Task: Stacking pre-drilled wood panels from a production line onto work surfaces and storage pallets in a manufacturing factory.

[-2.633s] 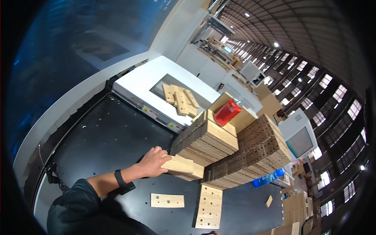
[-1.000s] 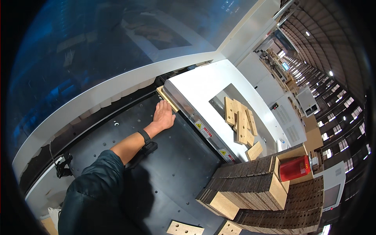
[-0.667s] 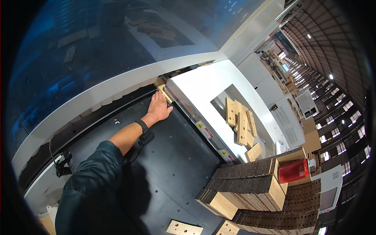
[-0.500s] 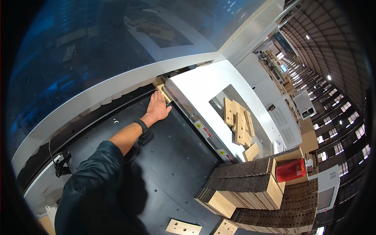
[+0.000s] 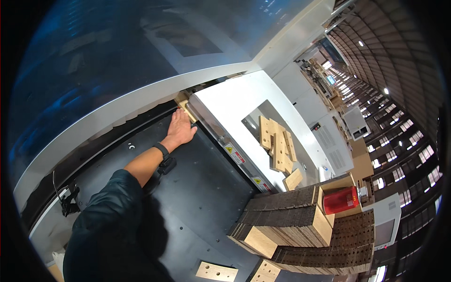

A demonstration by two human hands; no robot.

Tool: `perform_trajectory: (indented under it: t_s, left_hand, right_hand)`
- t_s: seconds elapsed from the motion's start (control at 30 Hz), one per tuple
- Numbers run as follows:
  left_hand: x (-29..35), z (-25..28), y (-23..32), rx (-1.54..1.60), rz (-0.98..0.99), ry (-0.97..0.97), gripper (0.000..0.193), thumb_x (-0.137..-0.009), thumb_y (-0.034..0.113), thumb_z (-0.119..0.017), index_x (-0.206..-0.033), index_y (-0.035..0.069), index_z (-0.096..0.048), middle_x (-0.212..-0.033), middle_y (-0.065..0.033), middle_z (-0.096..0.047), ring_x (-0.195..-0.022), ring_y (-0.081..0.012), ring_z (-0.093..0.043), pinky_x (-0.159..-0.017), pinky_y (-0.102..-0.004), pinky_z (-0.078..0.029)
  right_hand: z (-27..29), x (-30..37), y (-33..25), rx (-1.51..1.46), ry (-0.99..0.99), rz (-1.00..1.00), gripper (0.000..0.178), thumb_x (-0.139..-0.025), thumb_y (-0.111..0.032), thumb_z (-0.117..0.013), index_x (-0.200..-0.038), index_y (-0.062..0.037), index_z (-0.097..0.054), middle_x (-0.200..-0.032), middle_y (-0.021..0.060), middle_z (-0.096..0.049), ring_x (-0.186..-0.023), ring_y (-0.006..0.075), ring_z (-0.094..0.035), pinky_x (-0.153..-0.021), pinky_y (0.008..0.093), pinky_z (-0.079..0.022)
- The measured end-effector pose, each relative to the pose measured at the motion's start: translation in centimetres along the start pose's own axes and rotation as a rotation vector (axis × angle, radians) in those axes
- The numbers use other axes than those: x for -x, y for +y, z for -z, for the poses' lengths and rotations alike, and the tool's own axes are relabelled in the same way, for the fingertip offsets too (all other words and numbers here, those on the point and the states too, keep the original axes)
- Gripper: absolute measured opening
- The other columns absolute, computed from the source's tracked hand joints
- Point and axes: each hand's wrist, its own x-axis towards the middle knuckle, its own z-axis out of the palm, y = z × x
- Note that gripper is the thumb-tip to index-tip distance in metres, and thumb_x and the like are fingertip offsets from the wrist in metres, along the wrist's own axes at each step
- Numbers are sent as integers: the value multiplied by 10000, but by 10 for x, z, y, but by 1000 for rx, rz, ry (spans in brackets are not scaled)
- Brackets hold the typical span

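Note:
My left hand [image 5: 180,128] reaches forward over the black machine table [image 5: 197,197], palm down. Its fingers lie flat and pressed forward, with the thumb held off to the right. The fingertips are at a pale wood piece [image 5: 183,104], which sits at the table's far corner, against the edge of the white machine housing. Whether the fingertips touch it or only lie next to it is hard to make out. A dark band with a black block-like device is on the wrist. My right hand is outside the picture.
Drilled wooden blocks [image 5: 278,145] lie loosely on the white housing [image 5: 225,91]. Stacked dark-edged boards [image 5: 282,218], topped by a red container [image 5: 340,200], stand at the right. Two drilled wood plates lie in front, one [image 5: 217,271] nearest. A dark blue panel [image 5: 117,51] spans the far side.
The view has shifted slightly, so everything appears a little further left. My left hand stays at the pale wood piece in the same flat pose.

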Motion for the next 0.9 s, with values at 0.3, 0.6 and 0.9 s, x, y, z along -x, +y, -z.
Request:
perform_trajectory:
  t_s: [0.3,0.6,0.9]
  left_hand:
    - [-1,-2,-7,6,38,-89,817,-921,429,-611,-1417,-169,-357,-1526,-335,-322,-1466,-434,-241,-1223,-487,-152]
    - [-5,-7,-1,56,-1,-22,821,-883,367,-674,-1410,-174,-350,-1477,-345,-375,-1440,-449,-279,-1216,-504,-171]
    - [21,-13,-17,51,-108,30,579,-916,214,-627,-1363,-119,-471,-1474,-278,-425,-1399,-426,-354,-1191,-478,-242]
  right_hand:
    - [8,-2,-15,261,-17,118,316,-912,-194,-511,-911,61,-698,-839,280,-675,-775,397,-650,-729,472,-509]
    - [6,7,-32,234,55,-9,190,-818,-67,-567,-887,6,-728,-883,242,-668,-869,409,-643,-801,461,-510]
    - [-12,13,-3,132,226,-31,113,-790,-54,-580,-845,-17,-671,-898,249,-620,-878,444,-575,-817,505,-472]
